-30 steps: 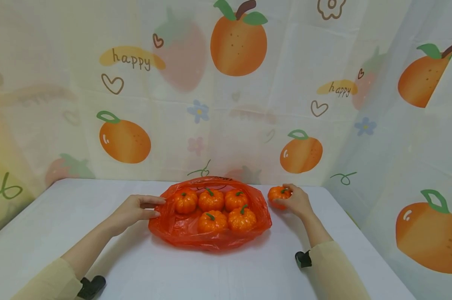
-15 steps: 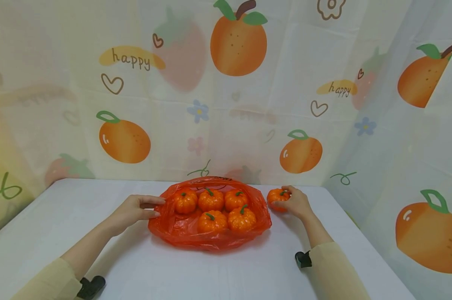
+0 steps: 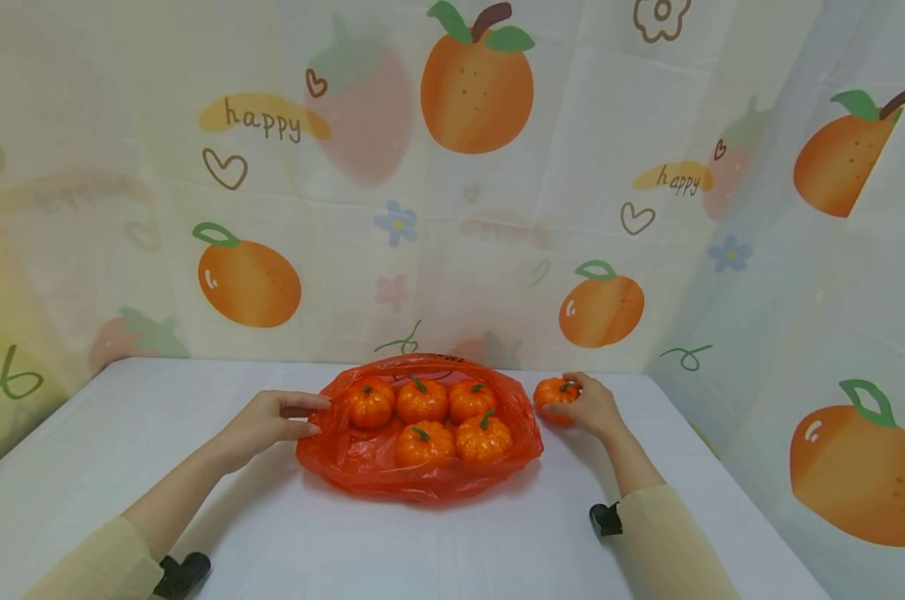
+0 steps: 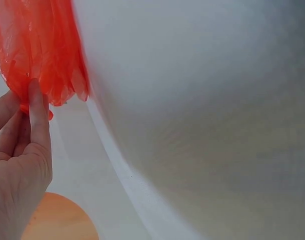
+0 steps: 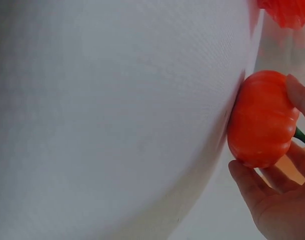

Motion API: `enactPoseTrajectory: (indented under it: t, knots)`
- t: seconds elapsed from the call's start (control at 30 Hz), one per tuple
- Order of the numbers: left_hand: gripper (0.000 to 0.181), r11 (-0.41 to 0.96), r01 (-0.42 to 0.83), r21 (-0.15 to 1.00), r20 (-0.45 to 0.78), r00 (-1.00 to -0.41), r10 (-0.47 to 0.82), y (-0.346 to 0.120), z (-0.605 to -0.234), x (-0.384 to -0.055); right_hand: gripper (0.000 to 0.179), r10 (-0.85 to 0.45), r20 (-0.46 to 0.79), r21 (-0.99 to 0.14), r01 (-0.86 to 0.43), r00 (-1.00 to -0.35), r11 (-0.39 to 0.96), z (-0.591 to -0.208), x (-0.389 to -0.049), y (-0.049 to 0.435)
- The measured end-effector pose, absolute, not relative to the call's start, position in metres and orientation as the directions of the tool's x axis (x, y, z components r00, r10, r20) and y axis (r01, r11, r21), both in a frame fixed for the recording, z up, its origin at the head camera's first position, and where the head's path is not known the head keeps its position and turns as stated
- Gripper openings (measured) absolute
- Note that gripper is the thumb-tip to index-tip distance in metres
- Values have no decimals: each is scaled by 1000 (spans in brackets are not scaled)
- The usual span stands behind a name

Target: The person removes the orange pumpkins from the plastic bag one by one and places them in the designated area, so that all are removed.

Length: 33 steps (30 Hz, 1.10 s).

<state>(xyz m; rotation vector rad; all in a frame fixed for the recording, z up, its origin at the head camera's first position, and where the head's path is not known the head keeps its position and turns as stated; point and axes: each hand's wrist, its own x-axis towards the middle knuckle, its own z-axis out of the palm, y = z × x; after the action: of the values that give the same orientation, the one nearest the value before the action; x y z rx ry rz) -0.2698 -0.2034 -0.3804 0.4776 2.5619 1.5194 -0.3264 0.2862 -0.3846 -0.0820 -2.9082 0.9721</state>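
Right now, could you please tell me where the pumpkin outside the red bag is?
In the head view, the loose pumpkin sits on the white table right of the red bag, held by the right hand.

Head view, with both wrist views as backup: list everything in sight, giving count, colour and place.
Smooth table: one, white, across the lower picture.
Fruit-printed curtain: count unclear, cream, beyond and beside the table.
Crinkled plastic bag: one, translucent red, open on the table.
Ribbed, green-stemmed pumpkins: five, orange, inside the bag.
Loose ribbed pumpkin: one, orange, right of the bag.
Long sleeves: two, beige, lower left and right.
Small wrist devices: two, black, near the sleeves.
Left hand: one, bare, grip on the bag's left edge.
Right hand: one, bare, grip on the loose pumpkin.
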Motion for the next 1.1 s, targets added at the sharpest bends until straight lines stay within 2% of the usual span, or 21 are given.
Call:
enactPoseTrajectory:
  t: [0.4, 0.57, 0.73, 1.1]
  knots:
    - [42, 449, 198, 871, 46, -944, 328, -203, -381, -269, 74, 53, 80, -590, -5, -995, 807, -384, -325, 286]
    - [42, 446, 202, 872, 50, -943, 329, -204, -380, -269, 65, 98, 212, -600, -50, -972, 799, -379, -324, 283]
    - [43, 450, 196, 871, 45, -945, 324, -203, -380, -268, 52, 167, 372, -643, -123, -913, 756, -372, -324, 280]
    - [43, 451, 197, 871, 46, -945, 325, -202, -381, -269, 46, 140, 474, -628, -222, -869, 746, -363, -325, 275]
